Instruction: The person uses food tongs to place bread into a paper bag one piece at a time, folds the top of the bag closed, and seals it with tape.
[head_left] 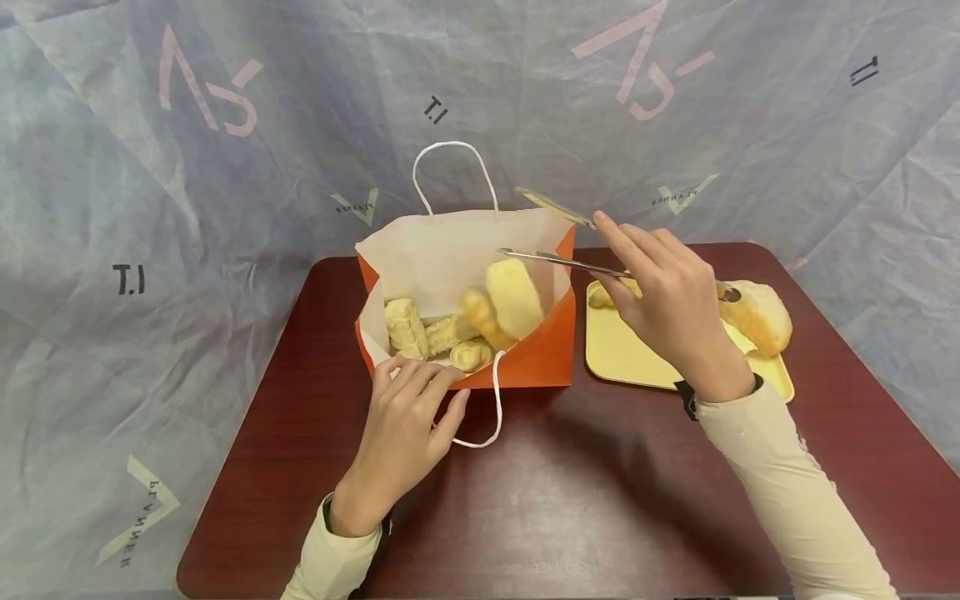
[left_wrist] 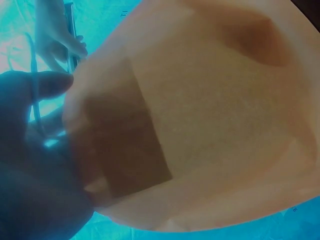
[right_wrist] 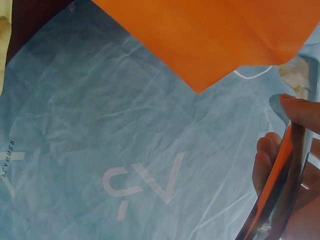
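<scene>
An orange paper bag (head_left: 543, 354) with a white inside and white cord handles stands upright, its mouth open toward me. My left hand (head_left: 405, 425) grips the bag's front rim, fingers over the edge; the left wrist view is mostly filled by the bag's paper (left_wrist: 215, 125). Inside lie several pale bread rolls (head_left: 407, 327). A yellowish bread slice (head_left: 514, 297) and a roll beside it look blurred at the right. My right hand (head_left: 667, 300) holds metal tongs (head_left: 558, 259) over the bag's right side, their arms spread with nothing between the tips.
To the right of the bag is a yellow tray (head_left: 626, 354) bearing a round bread (head_left: 761, 317) and other pieces, partly hidden behind my right hand. Everything stands on a dark red table (head_left: 525, 517). A grey printed cloth (head_left: 262, 167) hangs behind.
</scene>
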